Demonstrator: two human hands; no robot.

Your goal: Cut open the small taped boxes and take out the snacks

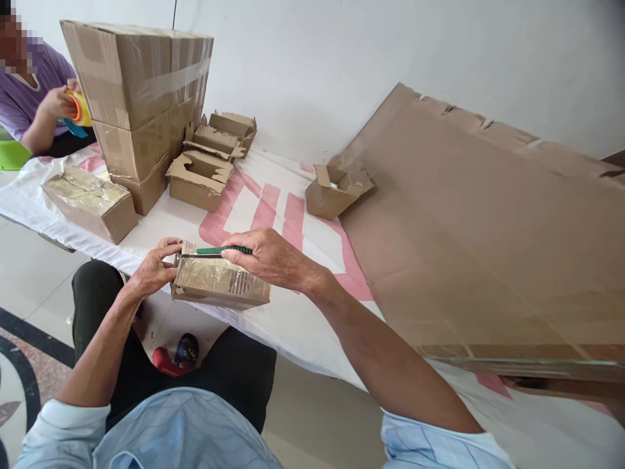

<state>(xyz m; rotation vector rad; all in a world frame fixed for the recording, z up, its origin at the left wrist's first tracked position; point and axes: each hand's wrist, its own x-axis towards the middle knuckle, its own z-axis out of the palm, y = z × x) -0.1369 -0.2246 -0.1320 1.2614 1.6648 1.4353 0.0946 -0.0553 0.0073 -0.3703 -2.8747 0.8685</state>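
A small taped cardboard box (222, 281) lies at the table's near edge, in front of my lap. My left hand (155, 268) grips its left end, thumb and fingers closed on the cardboard. In my right hand (266, 257) is a green-handled utility knife (209, 250), held nearly level over the box's top. The knife's blade points left, toward my left fingers, and lies at the taped top's far edge. Whether the blade has entered the cardboard I cannot tell. Clear tape on the box top is wrinkled and shiny.
Behind stand stacked taped boxes (141, 85), a closed taped box (92, 198) and several torn-open boxes (200, 179). An open box (332, 190) sits by a large cardboard carton (488, 234) on the right. At far left, another person's hand (58, 103) holds a tape roll (79, 109).
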